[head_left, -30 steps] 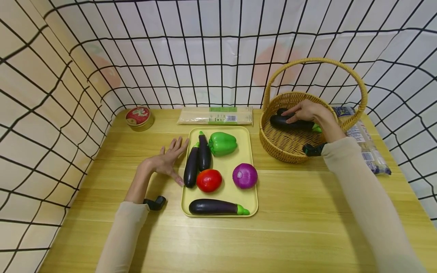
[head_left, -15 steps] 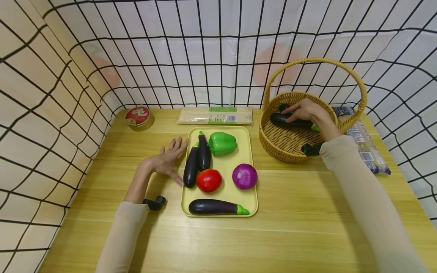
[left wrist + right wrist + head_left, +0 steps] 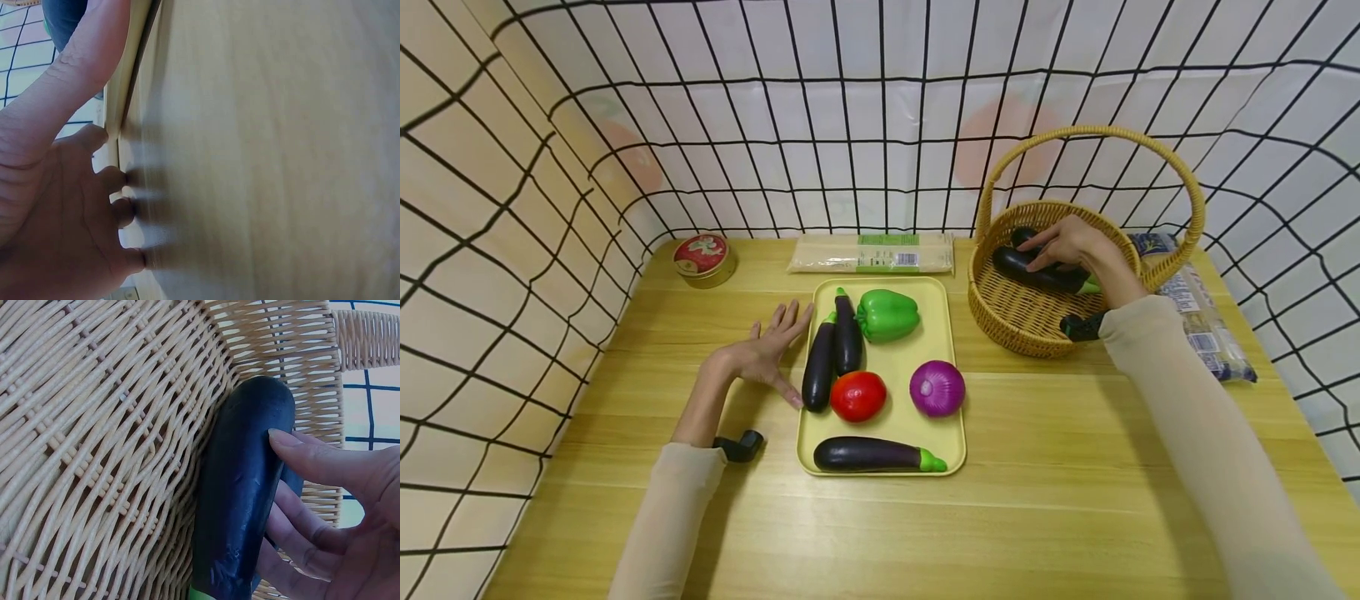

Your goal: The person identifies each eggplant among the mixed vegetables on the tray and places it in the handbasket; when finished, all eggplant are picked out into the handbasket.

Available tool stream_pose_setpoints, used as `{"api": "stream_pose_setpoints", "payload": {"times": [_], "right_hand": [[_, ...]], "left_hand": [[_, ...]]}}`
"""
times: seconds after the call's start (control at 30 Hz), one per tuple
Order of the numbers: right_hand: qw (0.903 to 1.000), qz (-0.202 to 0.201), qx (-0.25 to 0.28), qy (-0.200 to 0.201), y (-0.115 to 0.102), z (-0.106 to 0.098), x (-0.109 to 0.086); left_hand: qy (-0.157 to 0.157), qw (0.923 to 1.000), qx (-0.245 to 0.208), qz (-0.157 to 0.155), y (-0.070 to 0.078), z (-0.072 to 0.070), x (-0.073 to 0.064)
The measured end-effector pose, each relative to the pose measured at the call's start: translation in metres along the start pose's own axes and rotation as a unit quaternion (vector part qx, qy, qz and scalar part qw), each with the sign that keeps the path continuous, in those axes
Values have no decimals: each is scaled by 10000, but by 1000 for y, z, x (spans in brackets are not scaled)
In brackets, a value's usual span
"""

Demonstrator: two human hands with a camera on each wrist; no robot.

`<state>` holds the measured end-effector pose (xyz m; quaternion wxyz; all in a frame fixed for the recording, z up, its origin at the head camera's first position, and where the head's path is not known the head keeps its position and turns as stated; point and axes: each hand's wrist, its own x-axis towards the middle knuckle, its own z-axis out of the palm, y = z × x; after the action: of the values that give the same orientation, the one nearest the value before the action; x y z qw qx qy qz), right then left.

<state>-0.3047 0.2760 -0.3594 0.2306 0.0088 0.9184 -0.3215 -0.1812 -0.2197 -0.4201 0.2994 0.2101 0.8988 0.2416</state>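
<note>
Inside the wicker basket (image 3: 1015, 329), my right hand (image 3: 1075, 246) holds a dark eggplant (image 3: 240, 481) with a green stem end. The thumb lies on one side and the curled fingers go behind it. A second eggplant (image 3: 1024, 236) sits behind, partly hidden by the hand. My left hand (image 3: 767, 354) is spread on the table, thumb and fingertips at the left edge of a yellow tray (image 3: 917, 287). On the tray are two upright-laid eggplants (image 3: 820, 367), a green bell pepper (image 3: 887, 315), a red tomato (image 3: 859, 396), a purple onion (image 3: 937, 388) and a crosswise eggplant (image 3: 868, 454).
A tall handle (image 3: 1097, 132) arches over the basket. Behind the tray lies a noodle packet (image 3: 872, 253); another plastic packet (image 3: 1206, 333) is right of the basket. A round red-topped tin (image 3: 703, 260) stands back left. Black wire mesh (image 3: 883, 142) surrounds the table.
The held eggplant has tilted slightly within the basket, its stem end a little lower, and more of the one behind shows. The right hand shifted slightly left; the left hand stays put.
</note>
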Motion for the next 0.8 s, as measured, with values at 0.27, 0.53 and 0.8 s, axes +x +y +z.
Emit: {"api": "stream_pose_setpoints", "payload": {"times": [0.27,0.53,0.8], "right_hand": [[9992,-182,-50,-357,-3,-4,-5],[9932,-611,-800,-579,-19,-11,-22],[9793,-1899,-702,-52,-52,5,-74]], "left_hand": [[-26,10000,7,-7,1,0,0],[-2,10000,-30,55,-2,0,2],[-3,10000,26,48,-3,0,1]]}}
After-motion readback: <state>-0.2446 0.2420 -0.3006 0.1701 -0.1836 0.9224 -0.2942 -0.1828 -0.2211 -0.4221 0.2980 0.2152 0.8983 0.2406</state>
